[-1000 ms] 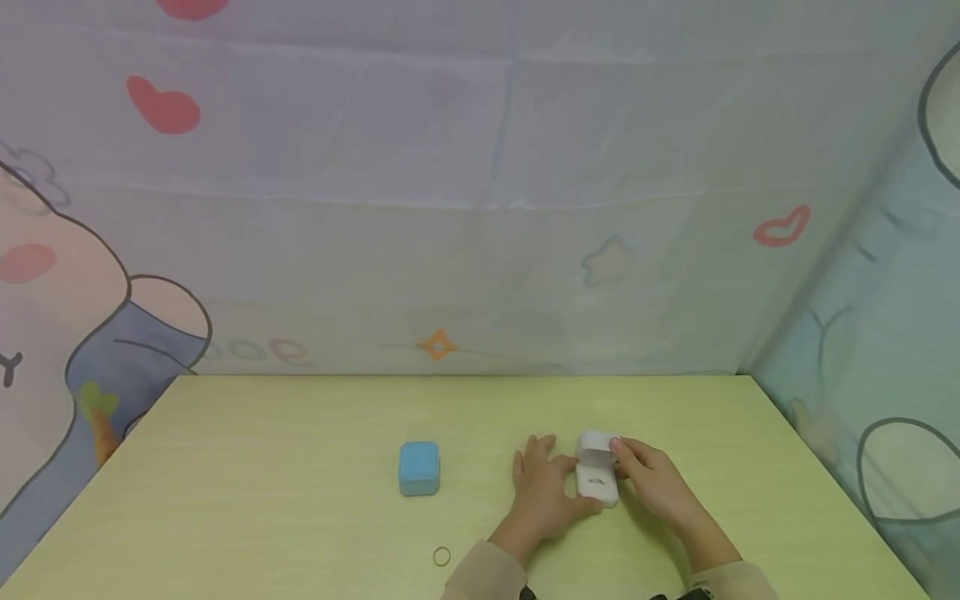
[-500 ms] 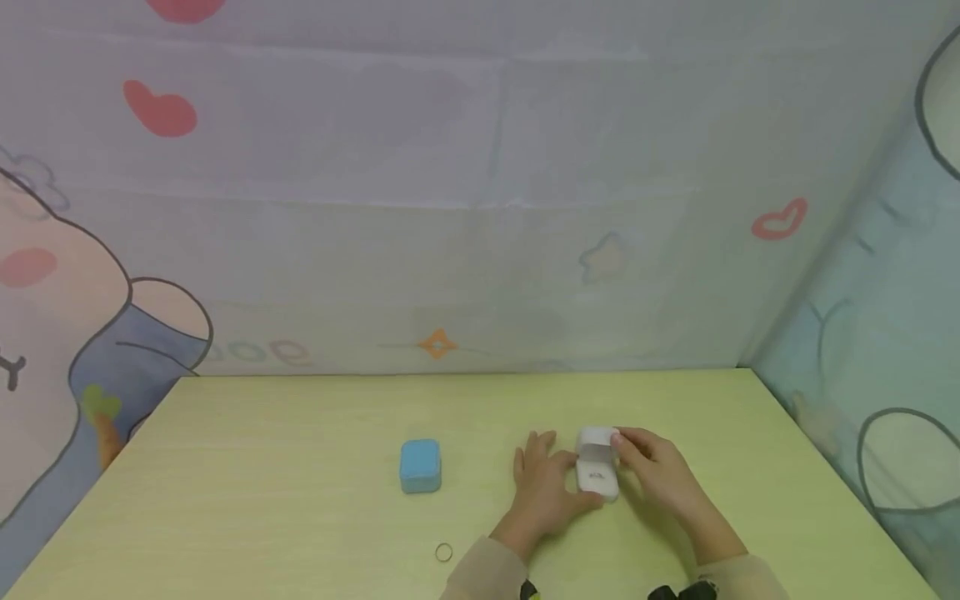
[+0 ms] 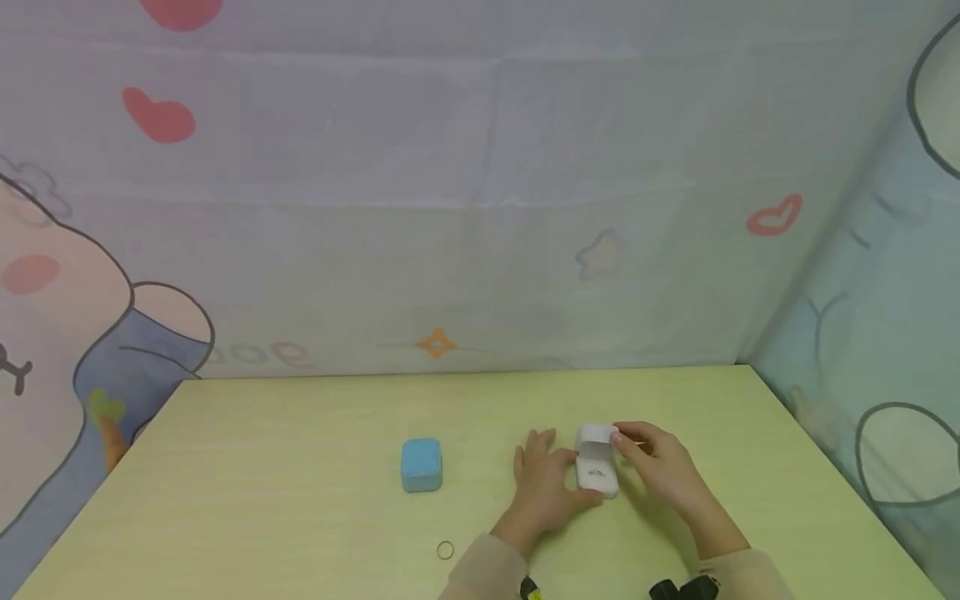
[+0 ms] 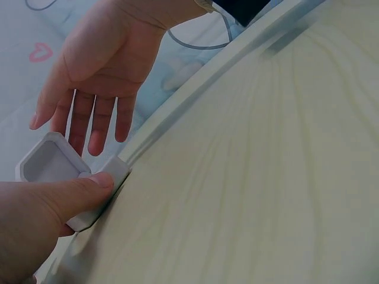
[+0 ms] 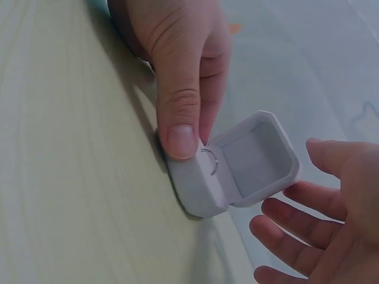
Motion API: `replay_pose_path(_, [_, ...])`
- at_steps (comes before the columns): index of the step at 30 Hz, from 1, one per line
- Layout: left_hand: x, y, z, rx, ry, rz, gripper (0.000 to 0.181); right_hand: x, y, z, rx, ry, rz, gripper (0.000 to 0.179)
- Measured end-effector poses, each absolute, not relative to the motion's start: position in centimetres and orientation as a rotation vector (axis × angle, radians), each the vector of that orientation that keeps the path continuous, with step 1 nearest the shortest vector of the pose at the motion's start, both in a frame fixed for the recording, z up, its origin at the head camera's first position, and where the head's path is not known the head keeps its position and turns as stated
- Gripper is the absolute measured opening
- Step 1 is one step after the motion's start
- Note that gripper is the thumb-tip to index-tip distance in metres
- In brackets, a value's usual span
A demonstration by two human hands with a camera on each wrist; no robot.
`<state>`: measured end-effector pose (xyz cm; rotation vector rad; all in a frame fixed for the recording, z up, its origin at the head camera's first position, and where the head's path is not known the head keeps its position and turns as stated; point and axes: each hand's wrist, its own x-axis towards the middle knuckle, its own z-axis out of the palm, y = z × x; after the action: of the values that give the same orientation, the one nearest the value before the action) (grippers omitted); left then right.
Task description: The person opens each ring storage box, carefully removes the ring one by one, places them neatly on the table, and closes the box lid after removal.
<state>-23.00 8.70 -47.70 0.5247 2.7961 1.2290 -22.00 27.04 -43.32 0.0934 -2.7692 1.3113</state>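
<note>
A small white ring box (image 3: 597, 478) stands on the table with its lid (image 5: 260, 160) raised. Seated in its slot is a silver-coloured ring (image 5: 212, 162). My left hand (image 3: 545, 492) grips the box's base, the thumb on the near side and a finger farther back, as the left wrist view (image 4: 35, 222) also has it. Beside the lid is my right hand (image 3: 663, 475), its fingers loosely extended; the index fingertip lies at the lid's corner and the thumb stands apart from it in the right wrist view. Whether that fingertip touches the lid is hard to tell.
A closed light-blue box (image 3: 422, 465) sits on the pale wooden table (image 3: 262, 483), left of the hands. Nearer the front lies a loose thin ring (image 3: 446, 550), close to the left sleeve. Printed cloth (image 3: 480, 167) hangs behind the table and at its sides.
The head view has shifted slightly. Both hands and the white box stay in nearly the same places, the lid still raised.
</note>
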Motion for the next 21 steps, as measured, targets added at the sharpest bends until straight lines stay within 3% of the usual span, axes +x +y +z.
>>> replay_pose_path(11, [-23.1, 8.6, -48.0, 0.522, 2.787, 1.244, 0.056, -21.6, 27.6, -42.1, 0.081, -2.876, 1.209, 0.039])
replay_pose_path(21, [-23.0, 8.5, -47.8, 0.516, 2.775, 1.237, 0.056, -21.3, 27.2, -41.8, 0.242, -2.915, 1.194, 0.027])
